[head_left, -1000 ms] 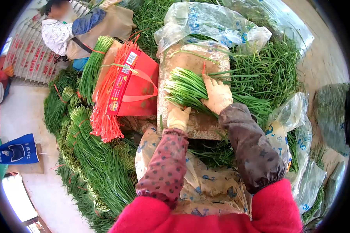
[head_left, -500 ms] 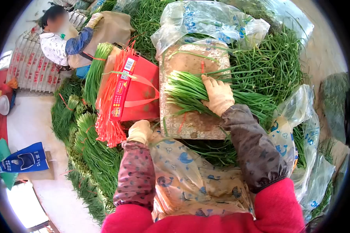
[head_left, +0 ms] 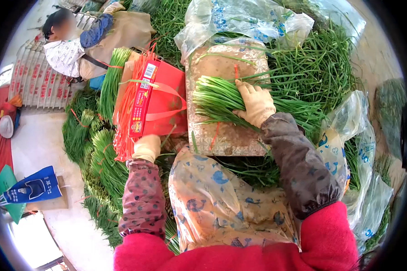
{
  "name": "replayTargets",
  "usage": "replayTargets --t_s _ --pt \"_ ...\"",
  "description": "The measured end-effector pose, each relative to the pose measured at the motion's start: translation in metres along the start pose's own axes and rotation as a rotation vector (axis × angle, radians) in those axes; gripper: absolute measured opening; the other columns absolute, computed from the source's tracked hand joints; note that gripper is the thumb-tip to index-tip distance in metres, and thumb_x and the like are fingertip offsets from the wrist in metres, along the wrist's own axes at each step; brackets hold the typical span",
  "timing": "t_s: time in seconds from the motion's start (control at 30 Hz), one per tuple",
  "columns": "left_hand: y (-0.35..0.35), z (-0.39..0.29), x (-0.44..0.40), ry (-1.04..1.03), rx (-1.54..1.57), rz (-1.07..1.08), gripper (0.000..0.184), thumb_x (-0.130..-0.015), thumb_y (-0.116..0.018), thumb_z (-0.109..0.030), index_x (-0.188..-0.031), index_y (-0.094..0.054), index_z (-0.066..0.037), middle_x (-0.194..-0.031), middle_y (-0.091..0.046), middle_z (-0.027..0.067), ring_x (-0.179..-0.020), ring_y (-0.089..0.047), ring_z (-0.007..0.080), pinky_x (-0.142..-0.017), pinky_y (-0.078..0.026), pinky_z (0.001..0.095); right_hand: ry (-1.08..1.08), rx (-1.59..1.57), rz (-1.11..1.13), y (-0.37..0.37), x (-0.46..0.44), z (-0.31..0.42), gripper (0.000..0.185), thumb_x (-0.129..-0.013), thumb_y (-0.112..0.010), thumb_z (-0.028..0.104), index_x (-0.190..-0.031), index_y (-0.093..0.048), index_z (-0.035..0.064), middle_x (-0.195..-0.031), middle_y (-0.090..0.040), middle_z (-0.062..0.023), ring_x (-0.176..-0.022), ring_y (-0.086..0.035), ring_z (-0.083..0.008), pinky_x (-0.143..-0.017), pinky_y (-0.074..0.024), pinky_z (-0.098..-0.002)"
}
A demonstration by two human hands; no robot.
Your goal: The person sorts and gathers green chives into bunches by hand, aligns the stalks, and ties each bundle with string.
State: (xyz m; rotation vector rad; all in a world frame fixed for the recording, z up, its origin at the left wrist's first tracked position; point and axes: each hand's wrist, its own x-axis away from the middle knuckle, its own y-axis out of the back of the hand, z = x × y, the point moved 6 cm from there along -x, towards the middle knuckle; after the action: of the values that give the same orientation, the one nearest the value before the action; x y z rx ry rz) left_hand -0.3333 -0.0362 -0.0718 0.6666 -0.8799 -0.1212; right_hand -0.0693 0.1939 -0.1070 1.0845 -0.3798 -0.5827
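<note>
In the head view, your right hand [head_left: 257, 105] curls over the green bunch [head_left: 215, 97], which lies across the patterned board [head_left: 246, 143]; it holds the stems down, probably so that they do not spread. A red tie [head_left: 215, 134] seems to pass below the bunch, perhaps so both ends can be reached. Your left hand [head_left: 147, 147] is by the hanging red strips [head_left: 123, 133], just below the red bag [head_left: 169, 90]; its fingers are hidden, so I cannot tell its grip.

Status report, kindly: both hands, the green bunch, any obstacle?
Right hand holding green bunch on worktop. Left hand near red ties, grip unclear. Single tie beneath bunch; no clear obstacle.
</note>
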Motion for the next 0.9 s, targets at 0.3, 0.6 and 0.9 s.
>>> replayTargets --t_s 0.3,0.6,0.9 --pt "0.056 -0.074 -0.007 -0.389 1.266 -0.324 0.044 -0.085 -0.065 -0.016 -0.125 -0.053 0.000 -0.081 -0.068 0.0114 -0.056 -0.061 0.0129 -0.053 -0.049 0.0271 0.017 0.063 -0.034 -0.010 0.002 0.001 0.092 -0.073 -0.076 0.037 -0.145 -0.027 0.0072 -0.134 -0.048 -0.0169 -0.112 -0.052 -0.0334 -0.088 -0.0428 -0.0459" --pt "0.096 -0.131 -0.039 -0.349 1.656 -0.189 0.030 -0.095 -0.056 -0.025 -0.100 -0.058 0.004 -0.064 -0.064 0.0124 -0.039 -0.050 0.0124 -0.037 -0.038 0.0235 0.020 0.008 -0.086 -0.008 0.004 0.002 0.093 -0.070 -0.078 0.036 -0.144 -0.029 0.0075 -0.129 -0.050 -0.0160 -0.108 -0.053 -0.0327 -0.086 -0.0420 -0.0459" --pt "0.077 -0.060 -0.043 -0.158 1.497 -0.482 0.018 -0.092 -0.055 -0.015 -0.084 -0.059 0.001 -0.055 -0.056 0.0095 -0.043 -0.057 0.0185 -0.036 -0.040 0.0300 0.034 -0.020 -0.096 -0.006 0.004 0.002 0.089 -0.069 -0.079 0.033 -0.141 -0.033 0.0067 -0.125 -0.053 -0.0147 -0.104 -0.055 -0.0322 -0.084 -0.0431 -0.0447"
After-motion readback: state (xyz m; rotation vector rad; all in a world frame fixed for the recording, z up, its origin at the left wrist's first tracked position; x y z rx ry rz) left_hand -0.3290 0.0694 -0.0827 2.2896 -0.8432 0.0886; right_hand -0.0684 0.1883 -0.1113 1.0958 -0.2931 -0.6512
